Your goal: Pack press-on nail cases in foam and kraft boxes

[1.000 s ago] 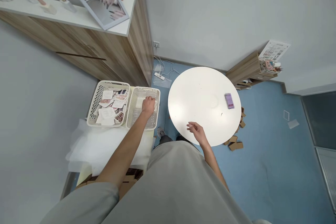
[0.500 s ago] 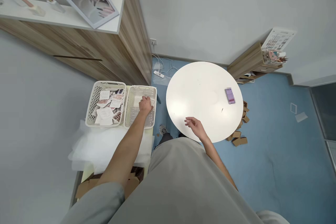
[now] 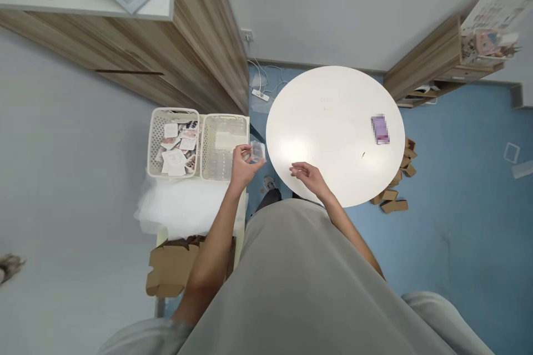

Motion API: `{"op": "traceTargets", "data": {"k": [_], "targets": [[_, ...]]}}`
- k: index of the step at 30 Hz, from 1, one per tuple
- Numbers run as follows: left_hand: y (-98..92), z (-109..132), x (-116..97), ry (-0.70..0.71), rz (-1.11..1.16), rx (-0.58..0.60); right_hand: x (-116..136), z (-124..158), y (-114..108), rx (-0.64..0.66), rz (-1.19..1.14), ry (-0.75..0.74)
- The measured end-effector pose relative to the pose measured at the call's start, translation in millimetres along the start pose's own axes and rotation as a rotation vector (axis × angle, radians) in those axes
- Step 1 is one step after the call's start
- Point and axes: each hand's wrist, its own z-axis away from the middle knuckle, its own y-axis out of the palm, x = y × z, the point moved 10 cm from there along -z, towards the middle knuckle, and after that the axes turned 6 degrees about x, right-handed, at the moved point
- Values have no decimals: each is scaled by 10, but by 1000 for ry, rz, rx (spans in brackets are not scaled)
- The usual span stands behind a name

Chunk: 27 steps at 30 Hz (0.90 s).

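A small clear plastic box (image 3: 257,151) is pinched between the thumb and fingers of my left hand (image 3: 244,167). That hand is over the gap between the right-hand white basket (image 3: 204,147) and the round white table (image 3: 333,89). More clear plastic boxes (image 3: 220,164) lie in this basket. Above the table's near left edge hovers my right hand (image 3: 308,176), fingers loosely bent and apart, holding nothing. The left-hand white basket (image 3: 153,144) contains several flat packets with white cards (image 3: 174,160).
White foam sheets (image 3: 175,208) and flattened brown cardboard boxes (image 3: 170,266) lie in front of the baskets. A blurred purple item (image 3: 380,129) is on the table. Small cardboard boxes (image 3: 389,199) sit on the floor at right. A power strip (image 3: 260,95) lies near the wall.
My left hand has come up out of the right-hand basket and moved right, now with a clear plastic box in it. My right hand stays over the table edge. The view has shifted.
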Motion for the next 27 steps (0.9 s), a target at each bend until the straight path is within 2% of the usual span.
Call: {"op": "traceTargets", "data": {"k": [5,10,17,27], "targets": [[731,468,-215,-3,281,190,200,7,53,106,-133,-55],[1123,644,-412,-3,334,282,169,86,-110,128,-239,-21],[1428,846,-634,1,332,425,178,287,-329,182,-259,-18],[1536,969,-850,25,286,494,181,445,-473,183,-284,-86]]}}
